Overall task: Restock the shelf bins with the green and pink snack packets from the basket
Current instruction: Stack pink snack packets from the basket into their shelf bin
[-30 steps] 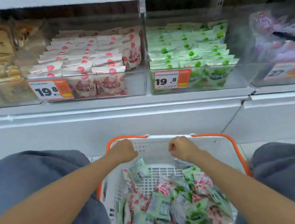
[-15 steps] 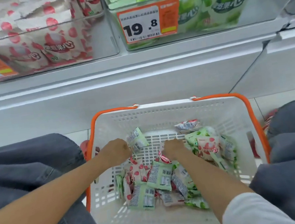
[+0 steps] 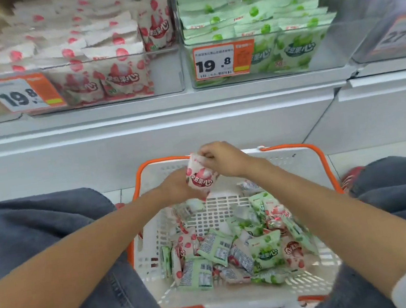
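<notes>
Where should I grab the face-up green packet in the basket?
Pinch the green packet by its upper crimped edge, from above. It lies face up on the heap in the basket, middle puffy, neighbours crowding its sides. The left hand and right hand hold a pink packet.

white shelf (image 3: 135,108), clear bins (image 3: 167,73); floor (image 3: 384,150), basket (image 3: 286,145)

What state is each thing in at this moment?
pink packet, held up over the basket.
left hand, grips the packet's lower part.
right hand, pinches its top edge.
basket, holds loose packets, green and pink mixed.
pink bin, stocked, gap at its right.
green bin, stocked, gap at its right.
</notes>
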A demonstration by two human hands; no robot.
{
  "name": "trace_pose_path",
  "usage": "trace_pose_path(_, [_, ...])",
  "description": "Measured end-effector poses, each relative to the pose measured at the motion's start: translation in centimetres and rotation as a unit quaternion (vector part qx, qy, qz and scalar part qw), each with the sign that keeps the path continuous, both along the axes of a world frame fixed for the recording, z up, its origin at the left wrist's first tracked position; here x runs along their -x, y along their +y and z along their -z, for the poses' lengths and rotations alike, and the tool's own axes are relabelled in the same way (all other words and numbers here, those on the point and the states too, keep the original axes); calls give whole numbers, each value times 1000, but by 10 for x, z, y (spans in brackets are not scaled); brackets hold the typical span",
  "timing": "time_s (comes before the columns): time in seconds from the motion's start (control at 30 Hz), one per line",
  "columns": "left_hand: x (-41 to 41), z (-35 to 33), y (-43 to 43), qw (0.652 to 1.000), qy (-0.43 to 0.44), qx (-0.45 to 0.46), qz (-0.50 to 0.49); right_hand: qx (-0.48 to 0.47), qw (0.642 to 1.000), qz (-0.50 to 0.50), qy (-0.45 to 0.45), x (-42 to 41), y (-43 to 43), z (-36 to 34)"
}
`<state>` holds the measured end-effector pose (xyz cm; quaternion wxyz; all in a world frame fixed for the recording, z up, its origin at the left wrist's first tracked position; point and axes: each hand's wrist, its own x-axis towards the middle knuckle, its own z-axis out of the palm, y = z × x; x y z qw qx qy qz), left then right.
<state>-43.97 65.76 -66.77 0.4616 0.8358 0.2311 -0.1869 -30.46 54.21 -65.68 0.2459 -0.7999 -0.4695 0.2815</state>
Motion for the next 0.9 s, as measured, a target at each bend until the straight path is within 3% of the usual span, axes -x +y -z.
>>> trace_pose_path(0.1, [-9,-41,6,995,-78,18,-59,5,1000,-3,3,-5,3,-68])
trace_pose_path(0.2, [-17,-78,14,989,-138,-9,-53,55,997,-34,-47,-10,9,-130])
trace_pose_path(0.33, [-26,-135,40,960,-241,-143,-14,42,988,-35,-144,-20,28,-203])
trace_pose_path(0.43, [-33,-177,66,912,-290,-288,14,-1,974,-36,-224,-23,47,-254])
trace_pose_path(0.5, [-37,-200,83,851,-335,-404,-2,-47,958,-34,-282,-27,61,-284])
trace_pose_path(0.57, [-43,-214,102,803,-372,-464,-39,-97,938,-26,-333,-35,75,-302])
trace_pose_path(0.67, [-57,-214,132,804,-316,-499,-67,-110,913,-8,-392,-52,95,-302])
trace_pose_path(0.8, [-66,-195,154,841,-219,-493,-45,-52,895,10,-442,-70,128,-286])
trace_pose_path(0.9, [-68,-185,159,834,-197,-513,-37,8,873,4,-487,-79,154,-280])
